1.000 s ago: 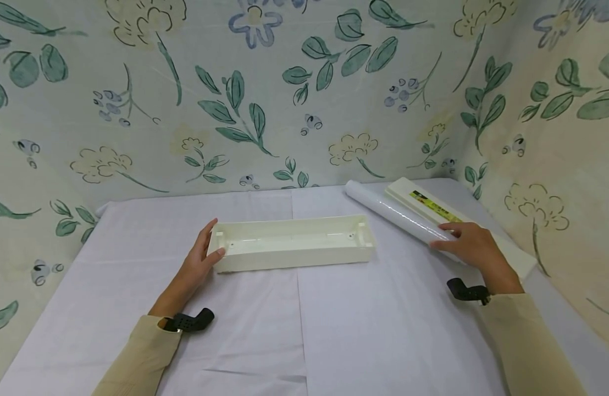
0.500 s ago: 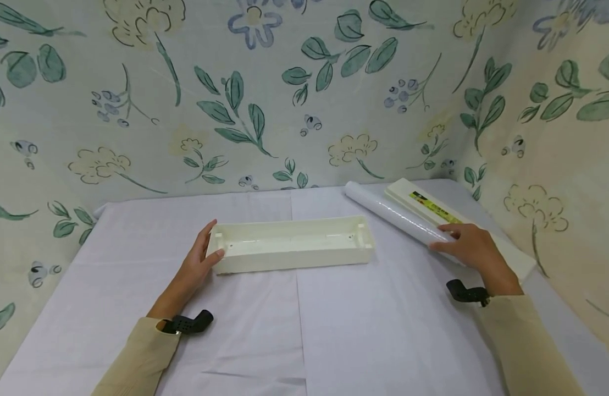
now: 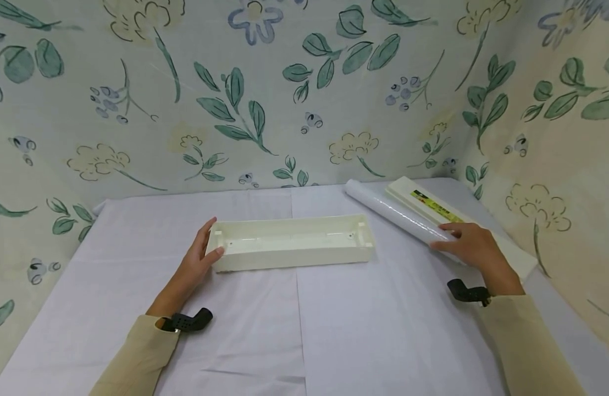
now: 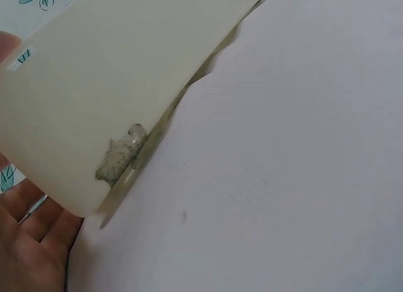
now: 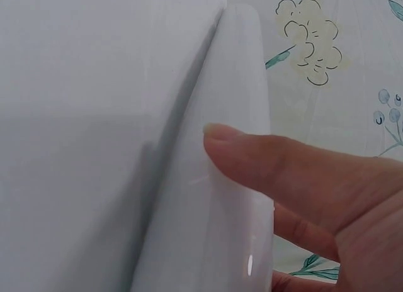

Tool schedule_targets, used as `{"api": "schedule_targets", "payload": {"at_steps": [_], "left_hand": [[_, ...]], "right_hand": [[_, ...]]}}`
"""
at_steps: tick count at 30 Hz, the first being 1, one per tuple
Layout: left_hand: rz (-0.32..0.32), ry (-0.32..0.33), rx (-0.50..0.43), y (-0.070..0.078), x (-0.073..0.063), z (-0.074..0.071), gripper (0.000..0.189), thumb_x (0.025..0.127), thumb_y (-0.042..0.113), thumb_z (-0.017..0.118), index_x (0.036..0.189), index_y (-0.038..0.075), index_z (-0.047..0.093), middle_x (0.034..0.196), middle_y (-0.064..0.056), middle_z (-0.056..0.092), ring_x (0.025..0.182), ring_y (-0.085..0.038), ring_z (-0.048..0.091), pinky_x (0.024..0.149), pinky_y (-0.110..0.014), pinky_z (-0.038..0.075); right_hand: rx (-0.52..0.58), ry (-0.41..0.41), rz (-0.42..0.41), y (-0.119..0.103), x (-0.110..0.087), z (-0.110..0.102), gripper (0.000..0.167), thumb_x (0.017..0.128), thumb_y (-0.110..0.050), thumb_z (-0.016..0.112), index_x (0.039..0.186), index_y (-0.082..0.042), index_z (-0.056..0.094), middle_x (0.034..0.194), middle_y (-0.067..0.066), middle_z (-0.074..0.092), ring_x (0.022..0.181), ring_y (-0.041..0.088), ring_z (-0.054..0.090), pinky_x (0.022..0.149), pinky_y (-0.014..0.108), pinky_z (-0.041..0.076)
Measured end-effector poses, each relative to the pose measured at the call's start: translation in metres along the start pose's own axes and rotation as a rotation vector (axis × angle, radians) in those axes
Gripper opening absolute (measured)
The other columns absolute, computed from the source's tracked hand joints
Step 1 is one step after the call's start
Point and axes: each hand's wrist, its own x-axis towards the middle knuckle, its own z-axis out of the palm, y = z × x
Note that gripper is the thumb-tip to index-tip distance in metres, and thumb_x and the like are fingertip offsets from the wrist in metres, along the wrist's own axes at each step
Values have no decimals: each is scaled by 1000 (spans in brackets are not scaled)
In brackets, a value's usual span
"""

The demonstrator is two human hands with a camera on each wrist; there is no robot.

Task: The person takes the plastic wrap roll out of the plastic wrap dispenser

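A long cream plastic box (image 3: 294, 258), its top open, lies on the white cloth in the head view. My left hand (image 3: 195, 264) grips its left end, the thumb over the near corner and the fingers along the end wall. In the left wrist view the box's side (image 4: 113, 84) shows a torn greyish patch of residue near its lower edge. At the right, my right hand (image 3: 470, 247) holds a white, shiny roll of plastic wrap (image 3: 393, 212). The thumb (image 5: 252, 153) presses on the roll's top in the right wrist view, with the other fingers partly hidden behind it.
A long cream lid (image 3: 400, 190) with a yellow and green label (image 3: 435, 206) lies beside the roll, partly covered by my right hand. White cloth (image 3: 364, 330) covers the table. Flower-patterned walls (image 3: 265, 82) rise behind it and along the right side.
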Motion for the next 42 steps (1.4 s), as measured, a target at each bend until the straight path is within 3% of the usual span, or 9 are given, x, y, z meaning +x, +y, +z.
{"api": "schedule_targets", "payload": {"at_steps": [27,42], "left_hand": [[-14,9,20,3,-2,-1,73,98,20,53,155,30,8,160,-13,10,146,-30,6,115,-53,9],[12,-10,-40,0,-1,0,74,98,18,53,156,29,8,160,-12,10,146,-28,6,115,-52,9]], "right_hand": [[-5,13,-9,1,3,7,81,80,-41,75,144,-3,43,128,33,46,99,46,47,67,52,47],[-35,19,-9,-3,-1,3,76,81,-36,74,141,-1,45,127,34,47,97,47,47,66,52,48]]}}
